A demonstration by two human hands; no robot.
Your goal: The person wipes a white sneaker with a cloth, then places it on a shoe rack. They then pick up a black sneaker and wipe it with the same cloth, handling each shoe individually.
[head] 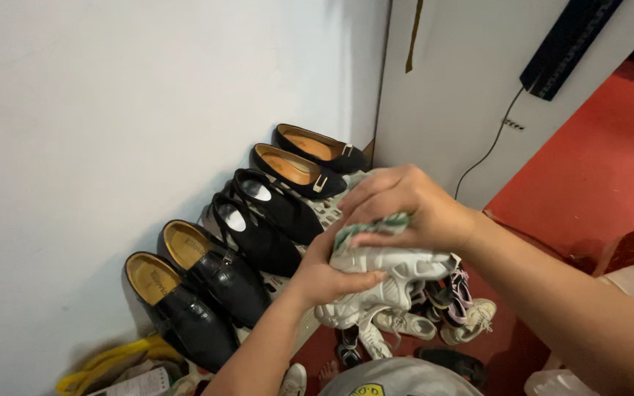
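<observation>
The left hand grasps a white sneaker from below and the right hand is closed over a green and white cloth that it presses on the top of this sneaker, in the air in front of a shoe rack. To the left of the hands, three pairs of black shoes stand in a row on the rack along the white wall, and under the hands more sneakers lie on a lower level. Lower left of the left hand there is a yellow bag with what seems to be a small white package beside it, though this corner is not clear.
</observation>
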